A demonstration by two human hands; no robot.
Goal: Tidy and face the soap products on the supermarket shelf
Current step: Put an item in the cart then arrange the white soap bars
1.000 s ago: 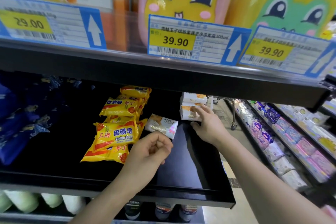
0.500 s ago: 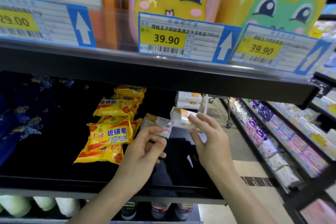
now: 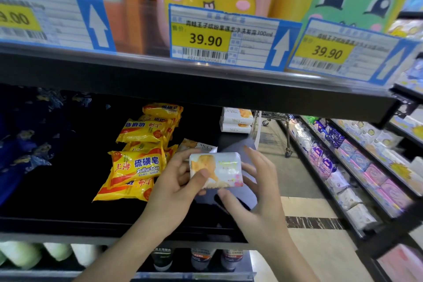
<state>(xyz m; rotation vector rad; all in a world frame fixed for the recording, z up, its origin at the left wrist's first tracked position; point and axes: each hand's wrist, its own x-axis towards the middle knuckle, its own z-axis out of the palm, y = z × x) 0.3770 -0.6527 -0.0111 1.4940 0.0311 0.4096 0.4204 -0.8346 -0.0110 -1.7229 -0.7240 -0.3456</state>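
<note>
Over black shelf (image 3: 68, 220), both hands grip glossy rectangular soap bar (image 3: 216, 170).

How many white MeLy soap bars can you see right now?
4. One is held in front by both hands, left hand and right hand: bar. One lies behind it on the shelf. Two are stacked at the back. More may be hidden.

Yellow, white and blue against a black shelf

The soap bar (image 3: 216, 170) wrapper is white with an orange picture and small pink flowers; the sulfur soap packets (image 3: 137, 167) are yellow with red bands and white lettering. The price tags (image 3: 229, 36) are white, edged blue, with yellow price panels and white arrows. The shelf (image 3: 68, 190) is black; the stacked soap boxes (image 3: 235, 120) are white with orange.
</note>
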